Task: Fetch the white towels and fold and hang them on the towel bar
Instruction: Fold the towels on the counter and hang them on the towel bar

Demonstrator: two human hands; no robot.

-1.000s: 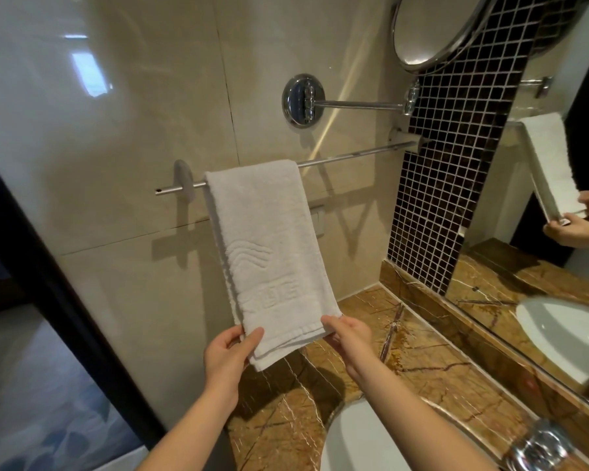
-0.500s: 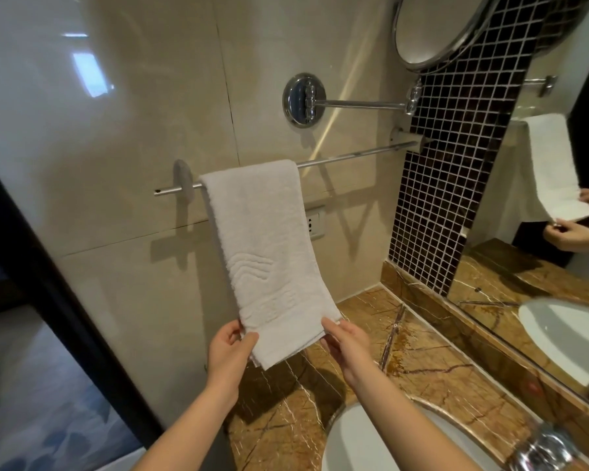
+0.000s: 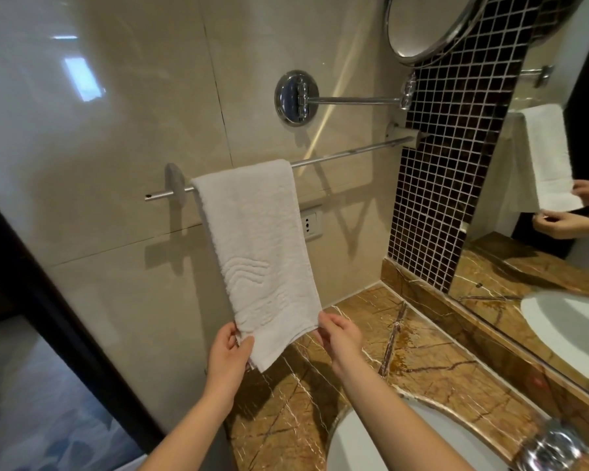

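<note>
While the towel (image 3: 259,253) hangs folded over the left end of the bar (image 3: 347,154), its lower edge is held out from the wall above the bench (image 3: 432,362). The left grip (image 3: 228,355) pinches the bottom left corner, thumb on the front face. The right grip (image 3: 340,338) pinches the bottom right corner, so both are closed on the cloth.

On my feed I saw only the person's two forearms (image 3: 198,426), bare from the picture's lower edge to the wrists, and a bare left hand (image 3: 230,355) and right hand (image 3: 340,338) with slender fingers.
</note>
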